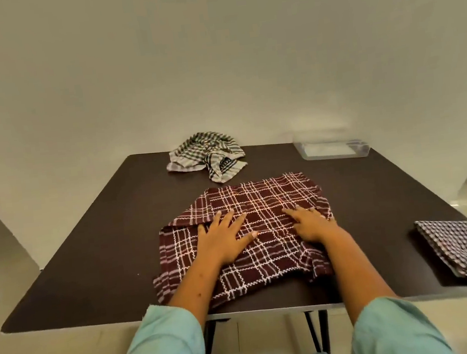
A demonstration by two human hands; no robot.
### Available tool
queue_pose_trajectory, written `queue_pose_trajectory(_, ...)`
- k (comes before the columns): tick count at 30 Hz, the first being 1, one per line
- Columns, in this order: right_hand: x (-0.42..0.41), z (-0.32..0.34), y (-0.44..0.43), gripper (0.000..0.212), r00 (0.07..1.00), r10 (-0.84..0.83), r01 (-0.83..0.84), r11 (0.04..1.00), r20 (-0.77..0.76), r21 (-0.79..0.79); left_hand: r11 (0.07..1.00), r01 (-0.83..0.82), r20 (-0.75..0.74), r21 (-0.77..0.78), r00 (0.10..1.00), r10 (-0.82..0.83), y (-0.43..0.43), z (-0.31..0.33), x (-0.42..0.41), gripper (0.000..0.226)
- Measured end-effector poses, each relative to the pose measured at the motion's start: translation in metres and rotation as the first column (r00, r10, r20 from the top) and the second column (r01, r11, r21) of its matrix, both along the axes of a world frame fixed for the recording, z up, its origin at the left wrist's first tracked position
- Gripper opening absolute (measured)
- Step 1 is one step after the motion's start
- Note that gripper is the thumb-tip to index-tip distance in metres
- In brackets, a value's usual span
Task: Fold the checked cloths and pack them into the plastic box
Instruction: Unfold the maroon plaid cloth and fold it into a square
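Left hand: left hand lies palm down on the maroon checked cloth, fingers straight and spread, thumb out to the right; it presses flat and pinches nothing

Right hand: right hand also flat on the same cloth, fingers straight and pointing up and to the left, nothing curled around the fabric

Maroon checked cloth: spread on the dark table near the front edge, in the middle; partly folded, with a layer turned over at the left side and rumpled edges at the lower right (exact number of layers cannot be told)

Grey checked cloth: grey checked cloth lies crumpled in a heap at the far edge of the table, well apart from both hands

Folded cloth: small-check folded cloth lies flat at the right front corner of the table, reaching the picture's edge

Plastic box: clear plastic box stands at the far right of the table, open at the top; contents cannot be told (blurred)

Sleeves: pale green sleeves cover both forearms up to short of the wrists
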State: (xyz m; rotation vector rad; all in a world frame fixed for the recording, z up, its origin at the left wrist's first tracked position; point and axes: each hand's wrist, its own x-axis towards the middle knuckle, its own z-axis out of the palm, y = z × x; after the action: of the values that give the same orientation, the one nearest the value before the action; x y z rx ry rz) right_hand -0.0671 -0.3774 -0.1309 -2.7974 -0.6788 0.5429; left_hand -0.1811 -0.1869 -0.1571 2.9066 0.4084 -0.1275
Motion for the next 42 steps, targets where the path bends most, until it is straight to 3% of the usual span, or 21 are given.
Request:
queue_pose_trajectory(3, 0.007, 0.017, -0.020, 0.066, 0.997, -0.065, 0.061, 0.994, -0.033, -0.094, 0.999, 0.034, -0.047, -0.009, 0.998, -0.034, 0.018, 0.007, 0.003, 0.063)
queue_pose_trajectory(5, 0.003, 0.027, -0.032, 0.061, 0.985, -0.155, 0.164, 0.976, 0.072, -0.141, 0.999, -0.028, -0.073, 0.041, 0.997, 0.031, 0.022, 0.015, 0.005, 0.055)
queue_pose_trajectory(8, -0.010, 0.037, -0.037, 0.060, 0.953, -0.216, 0.241, 0.965, 0.211, -0.099, 0.971, -0.100, 0.073, 0.217, 0.994, 0.086, -0.003, 0.028, 0.007, 0.058)
queue_pose_trajectory(10, -0.023, 0.044, -0.028, 0.059, 0.968, -0.124, 0.140, 0.988, 0.217, -0.061, 0.989, -0.069, 0.183, 0.129, 0.982, 0.044, -0.040, 0.036, 0.005, 0.057)
queue_pose_trajectory(11, -0.030, 0.048, -0.022, 0.059, 0.982, -0.044, 0.054, 0.997, 0.184, -0.048, 0.999, -0.023, 0.171, 0.037, 0.985, 0.017, -0.059, 0.039, 0.003, 0.053)
queue_pose_trajectory(13, -0.044, 0.051, -0.013, 0.061, 0.995, 0.103, -0.103, 0.995, 0.021, 0.001, 0.989, 0.066, 0.026, -0.136, 0.998, -0.063, -0.091, 0.039, -0.005, 0.053)
queue_pose_trajectory(15, -0.052, 0.051, -0.010, 0.057, 0.980, 0.164, -0.162, 0.987, -0.114, 0.024, 0.976, 0.094, -0.144, -0.196, 0.982, -0.124, -0.104, 0.033, -0.014, 0.063)
queue_pose_trajectory(18, -0.055, 0.045, -0.018, 0.044, 0.980, 0.127, -0.124, 0.992, -0.152, 0.027, 0.968, 0.167, -0.212, -0.188, 0.955, -0.206, -0.093, 0.020, -0.023, 0.081)
queue_pose_trajectory(21, -0.052, 0.038, -0.032, 0.031, 0.995, 0.051, -0.041, 0.993, -0.090, 0.108, 0.936, 0.251, -0.145, -0.246, 0.945, -0.292, -0.081, 0.014, -0.027, 0.096)
queue_pose_trajectory(24, -0.045, 0.035, -0.044, 0.033, 0.998, -0.030, 0.040, 0.980, -0.052, 0.195, 0.924, 0.272, -0.045, -0.269, 0.955, -0.294, -0.069, 0.012, -0.025, 0.105)
queue_pose_trajectory(27, -0.038, 0.034, -0.054, 0.035, 0.995, -0.100, 0.102, 0.958, -0.020, 0.268, 0.936, 0.301, -0.049, -0.182, 0.948, -0.314, -0.053, 0.010, -0.022, 0.106)
queue_pose_trajectory(30, -0.036, 0.031, -0.063, 0.037, 0.990, -0.139, 0.121, 0.948, 0.039, 0.295, 0.940, 0.284, -0.003, -0.188, 0.957, -0.290, -0.039, 0.008, -0.020, 0.093)
queue_pose_trajectory(33, -0.042, 0.028, -0.067, 0.035, 0.979, -0.189, 0.161, 0.944, 0.075, 0.287, 0.933, 0.276, 0.151, -0.229, 0.957, -0.246, -0.025, 0.006, -0.023, 0.062)
queue_pose_trajectory(37, -0.058, 0.030, -0.060, 0.036, 0.975, -0.082, 0.064, 0.994, 0.208, 0.090, 0.957, 0.223, 0.275, -0.185, 0.947, -0.167, -0.025, 0.014, -0.023, 0.031)
queue_pose_trajectory(39, -0.066, 0.035, -0.052, 0.037, 0.989, -0.033, 0.000, 0.974, 0.143, 0.228, 0.981, 0.164, 0.330, -0.105, 0.936, -0.122, -0.031, 0.024, -0.020, 0.026)
queue_pose_trajectory(42, -0.090, 0.040, -0.037, 0.022, 0.992, 0.099, -0.122, 0.881, 0.075, 0.457, 0.996, 0.073, 0.358, -0.042, 0.932, -0.053, -0.037, 0.037, -0.013, 0.022)
